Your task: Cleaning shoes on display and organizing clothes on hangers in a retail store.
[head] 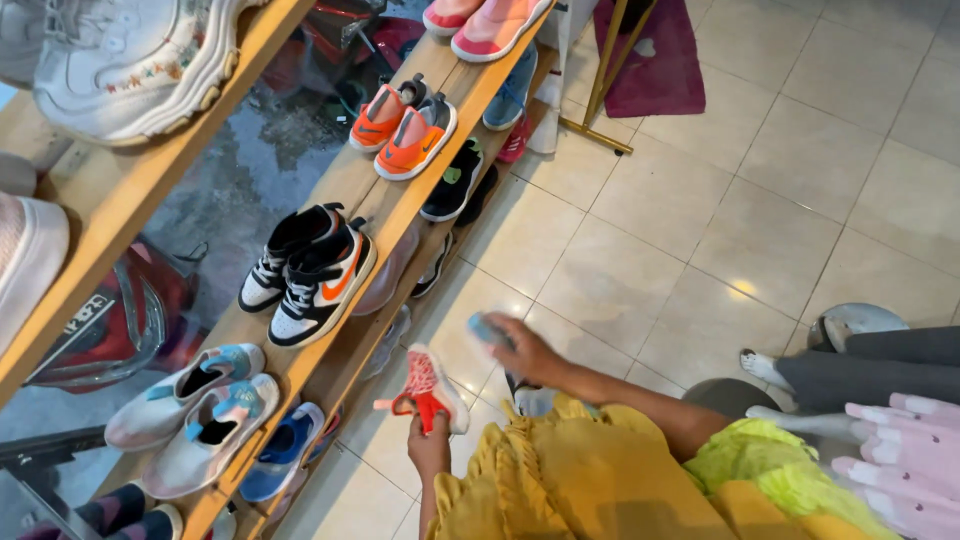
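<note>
My left hand [428, 450] grips a small red-and-white child's shoe [430, 385] by its heel end and holds it over the tiled floor, beside the low wooden shelf [355, 185]. Just above and right of the shoe, my right hand [527, 352] is closed on a small blue object [486, 328], maybe a cloth or brush; blur hides its exact shape. The two hands are a short way apart. My yellow sleeves fill the bottom of the view.
The slanted shelves carry black-white-orange sneakers [312, 272], orange shoes [405, 125], grey-blue shoes [195, 415] and pink shoes [487, 25]. Another person's foot and grey trouser leg [800, 370] lie at the right. A maroon mat [650, 50] and gold stand [600, 100] are farther off.
</note>
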